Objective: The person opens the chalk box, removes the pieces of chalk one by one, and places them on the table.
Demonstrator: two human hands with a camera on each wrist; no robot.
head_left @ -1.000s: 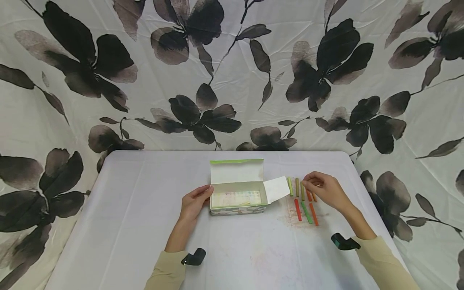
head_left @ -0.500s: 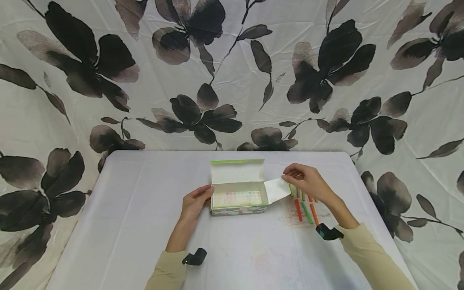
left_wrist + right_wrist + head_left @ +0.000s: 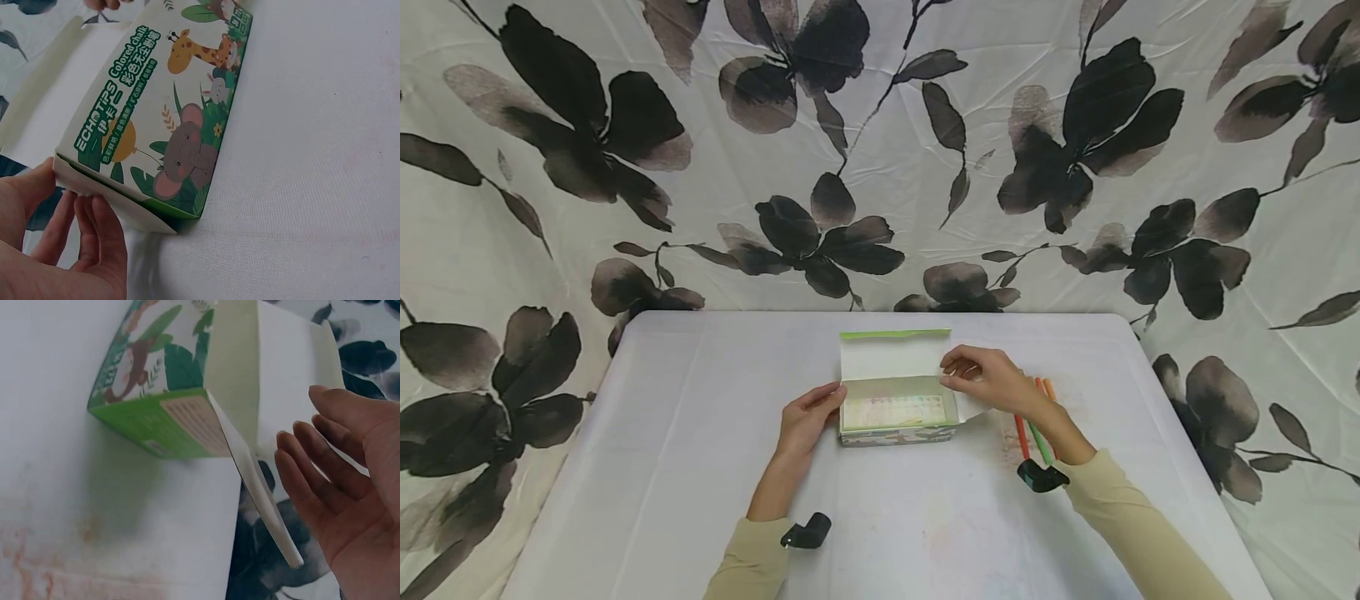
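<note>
The box [image 3: 169, 112] is sitting open near the middle of the table [image 3: 662, 467], its front showing "ECHOTiPS", "Colored Chalk" and a line of Chinese characters beside a giraffe and an elephant in green leaves. The small print on its green end, seen from the right wrist, is too blurred to read.

The left hand [image 3: 805, 417] is resting against the box's left end, fingers [image 3: 94, 231] only loosely bent and touching the end flap without gripping it. The right hand [image 3: 992, 379] is hovering at the box's right end, over its side flap [image 3: 262, 500]; its fingers [image 3: 312, 469] are nearly straight and loosely spread, and whether they are pinching a chalk cannot be told from any view.

The chalks [image 3: 1033, 429] are lying on the table to the right of the box, mostly covered by the right wrist. Half a second ago that hand was further right, above the chalks, and the side flap was lying fully in view.
</note>
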